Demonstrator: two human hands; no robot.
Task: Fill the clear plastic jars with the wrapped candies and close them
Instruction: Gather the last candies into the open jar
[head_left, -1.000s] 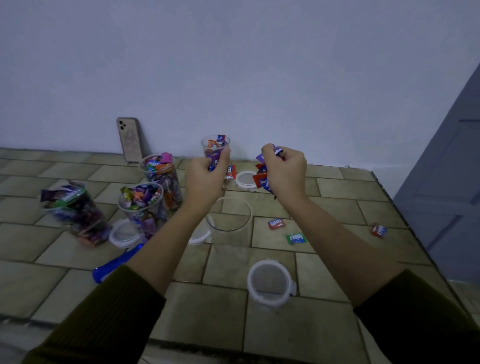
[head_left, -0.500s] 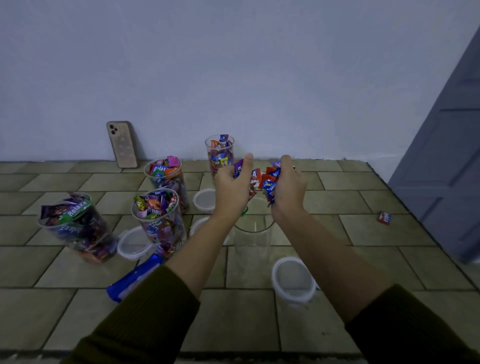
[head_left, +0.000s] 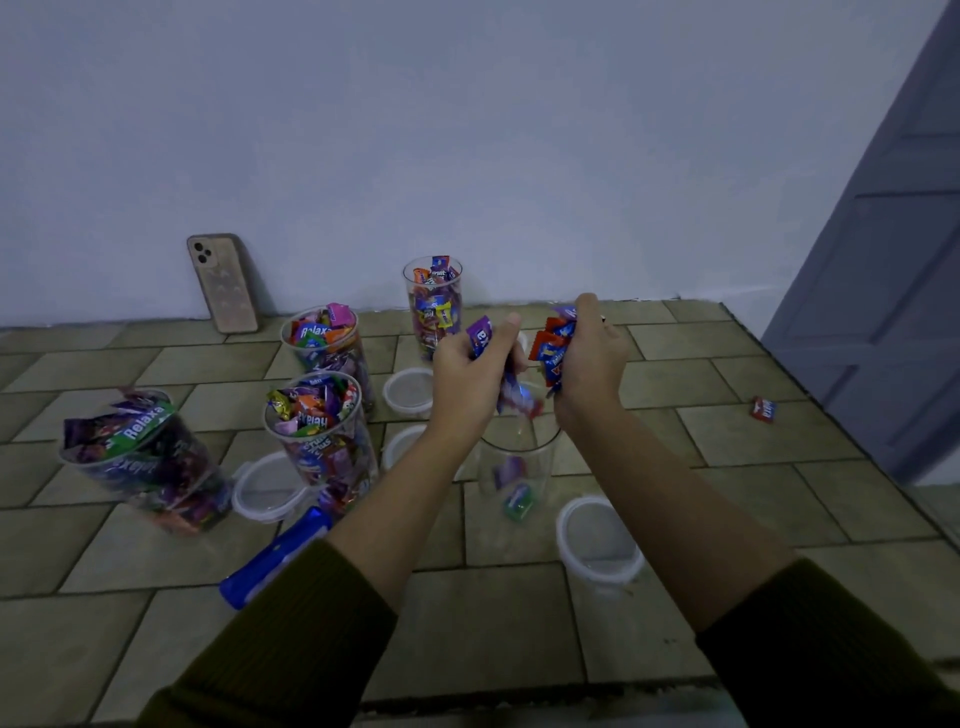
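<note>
The fingers (head_left: 511, 323) of the left hand (head_left: 467, 379) were curled round purple candies (head_left: 479, 336), and those of the right hand (head_left: 592, 358) were bunched on red and blue candies (head_left: 551, 349). Both hands hung just above the open clear jar (head_left: 514, 460) near the middle of the tiled worktop (head_left: 753, 493). A few blurred pieces (head_left: 517, 400) were in mid-air at its rim, and a couple lay at its bottom. A lid (head_left: 597, 545) lay just right of it. Filled jars (head_left: 322, 436) stood toward the left edge, and a loose candy (head_left: 762, 409) lay near the right edge.
</note>
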